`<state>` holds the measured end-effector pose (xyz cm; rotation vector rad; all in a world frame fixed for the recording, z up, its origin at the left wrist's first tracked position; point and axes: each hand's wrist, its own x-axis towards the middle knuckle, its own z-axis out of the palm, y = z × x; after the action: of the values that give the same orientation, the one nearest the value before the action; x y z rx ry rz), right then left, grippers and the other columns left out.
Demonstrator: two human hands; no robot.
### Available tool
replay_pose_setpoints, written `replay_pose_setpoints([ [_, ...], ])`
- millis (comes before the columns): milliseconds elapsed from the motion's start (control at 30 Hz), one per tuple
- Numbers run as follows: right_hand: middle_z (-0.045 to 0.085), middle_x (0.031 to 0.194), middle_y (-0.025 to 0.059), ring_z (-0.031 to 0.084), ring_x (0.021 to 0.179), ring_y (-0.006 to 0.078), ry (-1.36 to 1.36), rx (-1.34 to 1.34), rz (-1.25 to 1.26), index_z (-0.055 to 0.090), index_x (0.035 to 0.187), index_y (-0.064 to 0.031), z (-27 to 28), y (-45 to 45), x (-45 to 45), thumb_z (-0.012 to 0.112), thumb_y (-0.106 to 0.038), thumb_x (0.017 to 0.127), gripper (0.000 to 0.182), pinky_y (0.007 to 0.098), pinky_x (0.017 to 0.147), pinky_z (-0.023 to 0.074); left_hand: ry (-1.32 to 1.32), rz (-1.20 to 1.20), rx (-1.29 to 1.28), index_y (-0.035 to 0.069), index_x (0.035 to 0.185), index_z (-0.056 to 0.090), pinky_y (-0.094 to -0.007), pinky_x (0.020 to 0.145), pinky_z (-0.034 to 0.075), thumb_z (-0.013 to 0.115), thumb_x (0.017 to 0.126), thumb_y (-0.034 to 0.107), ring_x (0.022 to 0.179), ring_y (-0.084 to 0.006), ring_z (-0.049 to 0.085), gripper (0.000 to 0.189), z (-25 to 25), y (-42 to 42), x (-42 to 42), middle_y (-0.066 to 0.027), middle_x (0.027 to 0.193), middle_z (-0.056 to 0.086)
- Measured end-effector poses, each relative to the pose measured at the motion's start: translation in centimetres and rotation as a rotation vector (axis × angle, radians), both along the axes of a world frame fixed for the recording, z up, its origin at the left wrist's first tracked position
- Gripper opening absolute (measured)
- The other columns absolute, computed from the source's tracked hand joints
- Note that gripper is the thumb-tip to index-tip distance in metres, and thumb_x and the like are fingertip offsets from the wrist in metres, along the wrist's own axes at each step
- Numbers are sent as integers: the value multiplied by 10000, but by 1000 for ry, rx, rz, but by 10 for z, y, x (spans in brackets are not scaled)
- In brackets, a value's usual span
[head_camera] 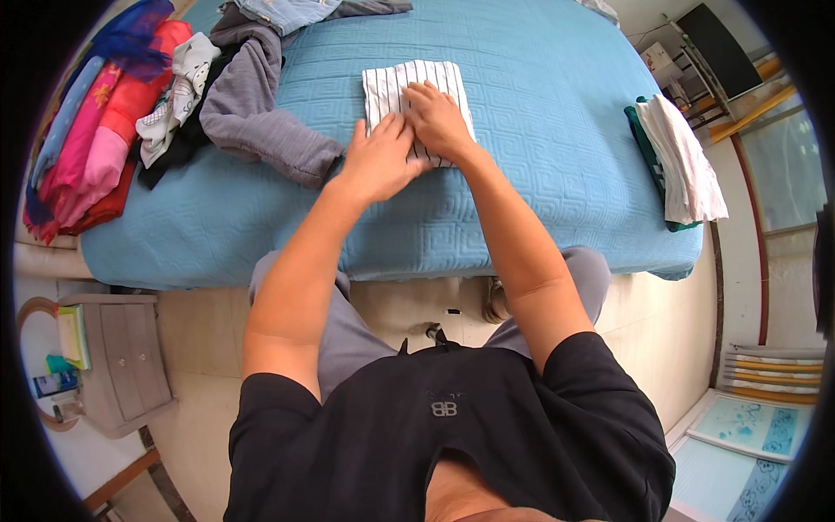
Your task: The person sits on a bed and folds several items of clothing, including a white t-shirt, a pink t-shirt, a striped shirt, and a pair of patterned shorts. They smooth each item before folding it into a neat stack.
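Observation:
A white cloth garment with dark stripes lies folded into a rectangle on the blue quilted bedcover. My left hand rests on its lower left part, fingers spread. Farther up, my right hand lies palm down across the middle of the stripes. The two hands nearly touch, and neither grips the cloth. Beside my left hand, a grey sleeve or trouser leg stretches across the bed. My hands cover much of the garment's lower half.
Several colourful cloths are heaped at the bed's left edge, near a white printed garment. Folded white cloth lies over green cloth at the right edge. Light denim lies at the back. A cabinet stands lower left.

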<state>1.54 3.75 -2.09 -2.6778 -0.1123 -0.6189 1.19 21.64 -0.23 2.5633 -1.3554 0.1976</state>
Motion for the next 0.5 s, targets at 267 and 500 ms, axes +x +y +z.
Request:
replay_pose_setpoints([
  [267, 285, 1625, 42, 174, 1521, 292, 243, -85, -307, 399, 1518, -235, -24, -28, 29, 410, -677, 921, 743, 606, 1189, 103, -114, 43, 236, 131, 1524, 348, -609, 1135, 263, 579, 962, 311, 1482, -269, 275, 634, -7, 7, 6, -79, 1597, 323],
  [500, 303, 1617, 49, 177, 1519, 295, 233, -3, -421, 388, 1524, -211, -36, -64, 55, 376, -708, 916, 785, 581, 1200, 81, -137, 59, 184, 130, 1501, 388, -614, 1105, 301, 584, 930, 197, 1451, -285, 338, 607, -8, 6, 4, -83, 1580, 360],
])
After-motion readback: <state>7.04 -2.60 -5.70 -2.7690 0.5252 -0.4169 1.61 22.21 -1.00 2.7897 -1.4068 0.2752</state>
